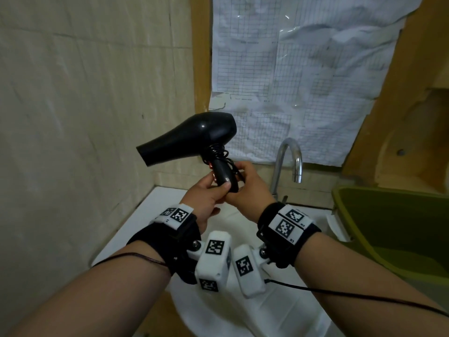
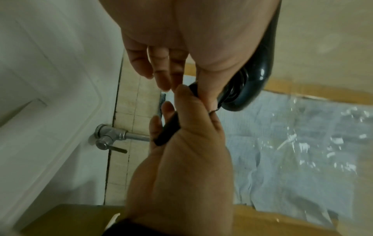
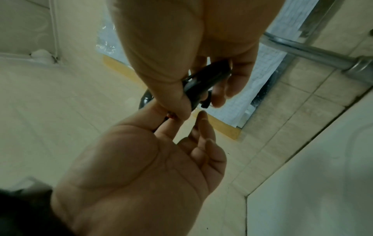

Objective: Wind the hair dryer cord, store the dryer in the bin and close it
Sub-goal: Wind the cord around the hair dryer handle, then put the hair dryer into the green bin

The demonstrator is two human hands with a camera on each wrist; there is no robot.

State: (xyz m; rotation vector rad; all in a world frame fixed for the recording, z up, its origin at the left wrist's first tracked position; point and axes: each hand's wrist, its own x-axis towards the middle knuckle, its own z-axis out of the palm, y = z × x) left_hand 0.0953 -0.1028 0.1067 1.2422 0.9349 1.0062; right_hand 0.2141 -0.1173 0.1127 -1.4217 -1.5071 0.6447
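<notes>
I hold a black hair dryer (image 1: pixel 194 135) up in front of the wall, nozzle pointing down-left. Its cord (image 1: pixel 217 152) is coiled around the top of the handle. My left hand (image 1: pixel 209 193) pinches the lower handle, thumb on top. My right hand (image 1: pixel 247 183) grips the loose end of the cord against the handle from the right. In the left wrist view the right hand (image 2: pixel 191 143) is curled around a black cord end (image 2: pixel 167 129), beside the dryer body (image 2: pixel 254 86). The olive green bin (image 1: pixel 388 227) stands open at the right.
A white sink (image 1: pixel 150 215) lies below my hands, with a chrome faucet (image 1: pixel 291 154) behind it. Paper sheets under plastic (image 1: pixel 303 69) cover the wall ahead. A tiled wall closes the left side. Thin cables run along both forearms.
</notes>
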